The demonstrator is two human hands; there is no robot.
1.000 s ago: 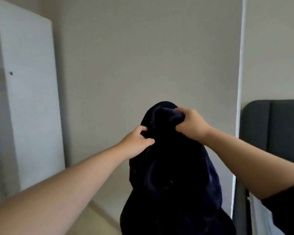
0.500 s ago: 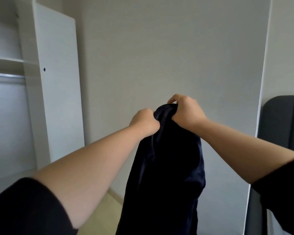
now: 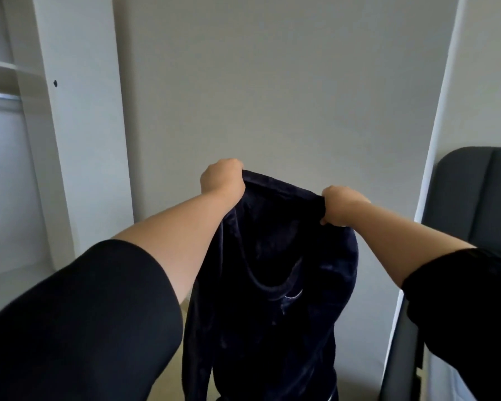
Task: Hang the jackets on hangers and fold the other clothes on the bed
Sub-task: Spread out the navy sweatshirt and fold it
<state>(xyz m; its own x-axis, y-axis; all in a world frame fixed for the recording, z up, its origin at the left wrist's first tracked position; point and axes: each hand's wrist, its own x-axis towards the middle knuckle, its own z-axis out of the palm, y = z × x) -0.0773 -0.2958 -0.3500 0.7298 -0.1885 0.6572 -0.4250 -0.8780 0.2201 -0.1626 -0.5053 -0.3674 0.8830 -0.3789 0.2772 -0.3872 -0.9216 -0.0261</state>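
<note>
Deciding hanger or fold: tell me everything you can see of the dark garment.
The dark garment is navy, soft, velvety-looking cloth. It hangs in the air before a pale wall, its top edge stretched between the left hand and the right hand, which both grip it. A curved seam like a neckline shows midway down. Its bottom runs out of view.

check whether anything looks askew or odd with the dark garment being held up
Only slightly: the dark garment hangs from both hands, but the left hand grips its top edge higher than the right hand, so that edge slopes down toward the right. No tear, stain or spill shows.
</note>
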